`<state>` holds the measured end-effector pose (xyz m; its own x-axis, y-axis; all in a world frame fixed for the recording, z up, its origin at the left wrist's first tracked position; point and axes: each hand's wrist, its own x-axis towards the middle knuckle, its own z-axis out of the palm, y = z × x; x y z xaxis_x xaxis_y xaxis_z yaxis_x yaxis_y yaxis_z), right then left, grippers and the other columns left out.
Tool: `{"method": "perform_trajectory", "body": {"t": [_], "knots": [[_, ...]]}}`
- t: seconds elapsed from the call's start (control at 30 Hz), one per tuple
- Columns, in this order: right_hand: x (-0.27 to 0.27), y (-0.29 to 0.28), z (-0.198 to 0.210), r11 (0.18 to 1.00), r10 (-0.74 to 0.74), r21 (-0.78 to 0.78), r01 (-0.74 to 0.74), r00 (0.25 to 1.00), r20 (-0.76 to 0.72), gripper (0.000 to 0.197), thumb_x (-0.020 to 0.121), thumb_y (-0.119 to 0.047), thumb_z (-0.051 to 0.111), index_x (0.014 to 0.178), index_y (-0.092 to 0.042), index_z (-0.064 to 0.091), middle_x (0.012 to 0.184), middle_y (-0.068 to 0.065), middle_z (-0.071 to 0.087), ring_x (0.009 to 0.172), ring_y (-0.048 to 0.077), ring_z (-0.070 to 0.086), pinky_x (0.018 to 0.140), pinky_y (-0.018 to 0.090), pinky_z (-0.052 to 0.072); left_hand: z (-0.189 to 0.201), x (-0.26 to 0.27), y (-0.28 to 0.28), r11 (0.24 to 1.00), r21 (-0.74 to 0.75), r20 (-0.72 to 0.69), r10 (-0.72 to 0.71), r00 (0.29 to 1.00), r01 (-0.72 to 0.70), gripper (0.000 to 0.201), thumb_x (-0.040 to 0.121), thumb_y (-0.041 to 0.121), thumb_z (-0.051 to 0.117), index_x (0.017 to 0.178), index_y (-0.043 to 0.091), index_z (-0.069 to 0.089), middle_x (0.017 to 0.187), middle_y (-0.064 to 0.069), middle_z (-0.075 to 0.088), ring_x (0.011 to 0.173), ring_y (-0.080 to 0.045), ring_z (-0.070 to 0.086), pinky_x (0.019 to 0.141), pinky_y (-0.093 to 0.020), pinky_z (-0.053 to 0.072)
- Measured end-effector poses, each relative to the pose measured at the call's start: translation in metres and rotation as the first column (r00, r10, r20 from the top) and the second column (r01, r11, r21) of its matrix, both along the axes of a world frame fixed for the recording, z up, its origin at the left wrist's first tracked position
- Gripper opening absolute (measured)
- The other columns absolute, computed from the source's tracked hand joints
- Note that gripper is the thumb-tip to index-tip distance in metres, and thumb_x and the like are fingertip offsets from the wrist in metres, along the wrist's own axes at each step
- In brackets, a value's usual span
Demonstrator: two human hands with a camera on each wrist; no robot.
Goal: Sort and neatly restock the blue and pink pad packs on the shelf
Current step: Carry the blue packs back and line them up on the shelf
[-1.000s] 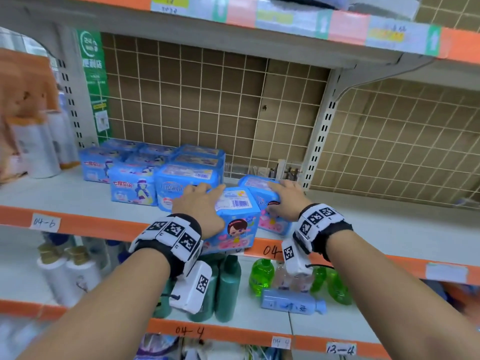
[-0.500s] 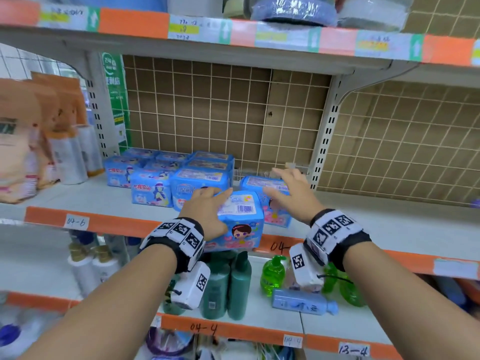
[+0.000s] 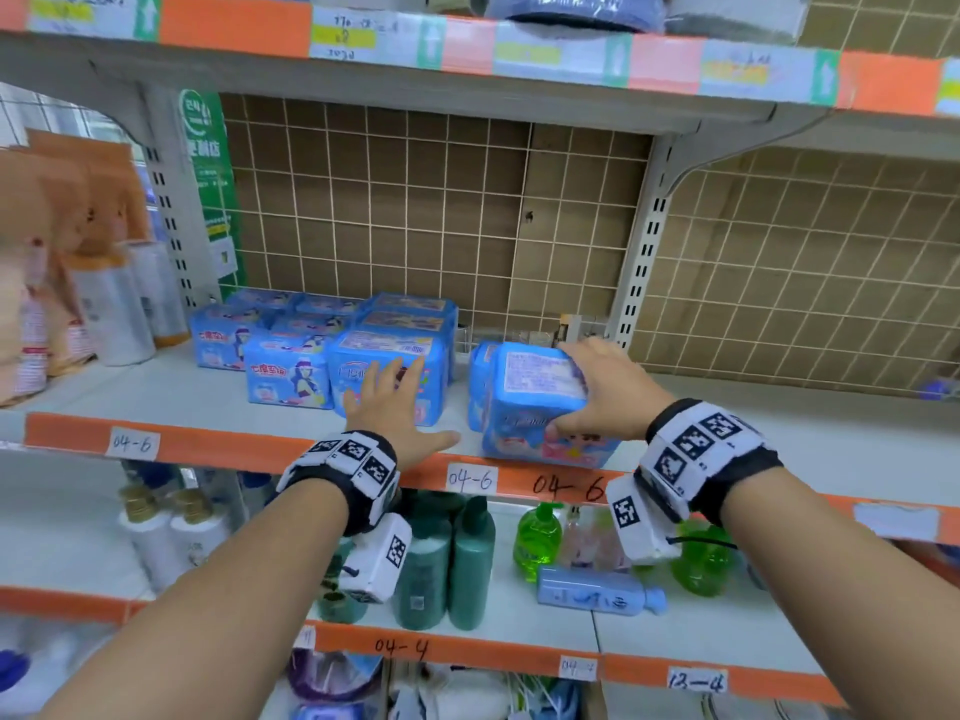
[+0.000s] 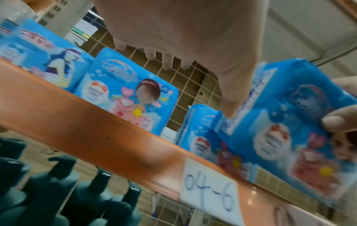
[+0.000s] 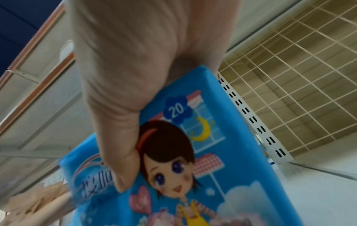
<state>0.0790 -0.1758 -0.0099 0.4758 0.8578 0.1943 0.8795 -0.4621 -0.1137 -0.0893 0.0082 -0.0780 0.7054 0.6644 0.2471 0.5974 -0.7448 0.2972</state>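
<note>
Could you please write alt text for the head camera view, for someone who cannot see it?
The right hand grips a blue and pink pad pack at the front of a store shelf, while the open left hand reaches toward a grouped block of blue packs. Green bottles stand on the shelf below.

Both bare forearms reach forward, each wrist wrapped in a band of black-and-white markers. The left hand (image 3: 395, 407) is spread flat, fingers straight, thumb out to the right. The right hand (image 3: 605, 394) is curled in a grip, thumb (image 5: 119, 152) pressed near, fingers wrapped over the far side.
</note>
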Motion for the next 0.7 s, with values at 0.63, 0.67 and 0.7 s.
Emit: {"method": "perform_trajectory", "body": {"t": [0.63, 0.67, 0.7], "knots": [[0.054, 0.084, -0.029, 0.955, -0.074, -0.283, 0.086, 0.996, 0.055, 0.119, 0.055, -0.063, 0.072, 0.147, -0.026, 0.007, 0.153, 0.002, 0.015, 0.136, 0.027, 0.024, 0.108, 0.044, 0.030, 0.035, 0.078, 0.075, 0.999, 0.040, -0.193, 0.012, 0.981, -0.004, 0.079, 0.079, 0.077, 0.026, 0.146, 0.035, 0.016, 0.157, 0.001, 0.010, 0.144, -0.023, 0.004, 0.112, -0.058, 0.001], [0.060, 0.091, -0.029, 0.955, -0.086, -0.278, 0.099, 0.994, 0.061, 0.120, 0.054, -0.063, 0.072, 0.147, -0.027, 0.007, 0.153, 0.002, 0.015, 0.137, 0.027, 0.024, 0.108, 0.044, 0.030, 0.031, 0.080, 0.076, 0.999, 0.034, -0.213, 0.011, 0.977, -0.003, 0.079, 0.080, 0.076, 0.028, 0.147, 0.034, 0.016, 0.157, 0.002, 0.009, 0.144, -0.024, 0.006, 0.113, -0.058, 0.004], [0.068, 0.099, -0.028, 0.954, -0.102, -0.277, 0.114, 0.993, 0.059, 0.120, 0.054, -0.063, 0.073, 0.147, -0.027, 0.006, 0.153, 0.001, 0.015, 0.137, 0.027, 0.023, 0.108, 0.045, 0.030, 0.029, 0.082, 0.079, 1.000, 0.030, -0.228, 0.008, 0.974, -0.001, 0.080, 0.080, 0.074, 0.030, 0.147, 0.033, 0.015, 0.157, 0.002, 0.009, 0.144, -0.024, 0.006, 0.113, -0.058, 0.004]]}}
